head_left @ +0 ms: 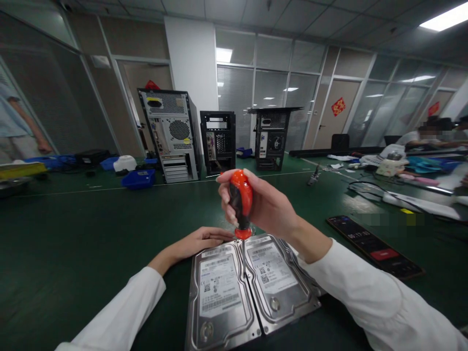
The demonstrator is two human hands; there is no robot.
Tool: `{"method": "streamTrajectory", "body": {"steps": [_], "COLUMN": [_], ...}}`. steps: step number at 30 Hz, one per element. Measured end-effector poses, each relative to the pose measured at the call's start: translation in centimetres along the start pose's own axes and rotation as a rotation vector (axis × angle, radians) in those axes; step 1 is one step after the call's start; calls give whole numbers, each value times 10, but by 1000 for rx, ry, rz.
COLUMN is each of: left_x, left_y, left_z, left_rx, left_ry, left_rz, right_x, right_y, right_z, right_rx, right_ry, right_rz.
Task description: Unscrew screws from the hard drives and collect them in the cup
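Two silver hard drives with white labels lie side by side on the green table: the left drive (219,287) and the right drive (272,273). My right hand (261,202) is wrapped round the handle of a red and black screwdriver (242,200), held upright with its shaft pointing down. The tip meets the inner edge area of the drives, near a screw; which drive it touches is hard to tell. My left hand (208,240) lies flat, fingers stretched out, at the far edge of the left drive, holding nothing.
A phone (373,246) showing a timer lies at the right. Across the table (91,229) stand three computer cases (179,131), with a blue bin (139,179) beside them. Cables and bags lie at the far right. People are visible at both sides in the background.
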State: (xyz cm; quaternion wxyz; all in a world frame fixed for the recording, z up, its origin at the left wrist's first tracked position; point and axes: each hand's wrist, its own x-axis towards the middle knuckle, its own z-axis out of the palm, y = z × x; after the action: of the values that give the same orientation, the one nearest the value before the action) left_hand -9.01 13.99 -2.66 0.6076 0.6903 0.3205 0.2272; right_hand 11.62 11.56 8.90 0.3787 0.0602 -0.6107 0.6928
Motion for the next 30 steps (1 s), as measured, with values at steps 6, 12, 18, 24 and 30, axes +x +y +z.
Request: {"method": "streamTrajectory", "body": {"steps": [6,12,18,24,30], "left_x": [-1,-1,0,-2,-3], "left_y": [4,2,2,5,6], "left_z": [2,2,1,2,1], "left_rx": [-1,-15,20,23,5], "left_ry": [29,16,4,-3,-34], "left_rz": [-9,9,10,-5,-1], "right_x": [-2,0,-2,0,-7], "right_y": [2,-3,-1,2,-67], "right_z": [3,1,1,8,6], "right_rx": [-50,-16,-35,-119,-69], "right_ry": [46,16,12,222,556], "right_rz": [-82,-37,-37,-163,-340]}}
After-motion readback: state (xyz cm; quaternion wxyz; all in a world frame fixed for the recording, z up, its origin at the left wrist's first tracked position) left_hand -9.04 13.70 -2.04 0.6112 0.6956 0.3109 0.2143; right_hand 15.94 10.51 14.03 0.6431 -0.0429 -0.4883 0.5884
